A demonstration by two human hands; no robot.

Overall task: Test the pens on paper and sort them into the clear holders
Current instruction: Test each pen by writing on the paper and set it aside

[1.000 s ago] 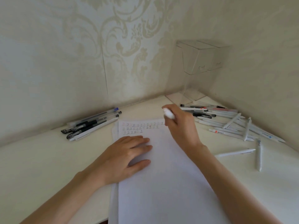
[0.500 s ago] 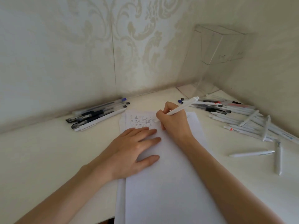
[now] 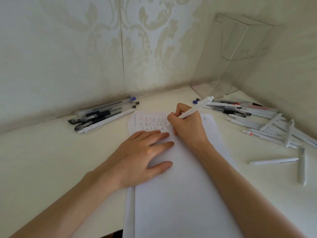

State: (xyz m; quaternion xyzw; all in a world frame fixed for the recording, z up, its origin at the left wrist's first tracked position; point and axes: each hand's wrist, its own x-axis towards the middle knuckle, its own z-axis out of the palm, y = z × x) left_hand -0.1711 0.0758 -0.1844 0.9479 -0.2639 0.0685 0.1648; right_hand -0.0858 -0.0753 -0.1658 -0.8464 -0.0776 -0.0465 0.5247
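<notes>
A home: damask wallpaper (image 3: pixel 154 31) behind corner desk (image 3: pixel 42 160).

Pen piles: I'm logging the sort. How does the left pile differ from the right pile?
The left pile has few pens; the right pile many more. The left pile lies roughly parallel; the right pile criss-crosses. The left pile is mostly clear-barrelled, the right pile mostly white. Both lie on the table.

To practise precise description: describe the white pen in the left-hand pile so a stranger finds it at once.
Left of the paper, a pile of pens lies by the wall. The white pen is nearest the paper, the only opaque one among clear neighbours.
</notes>
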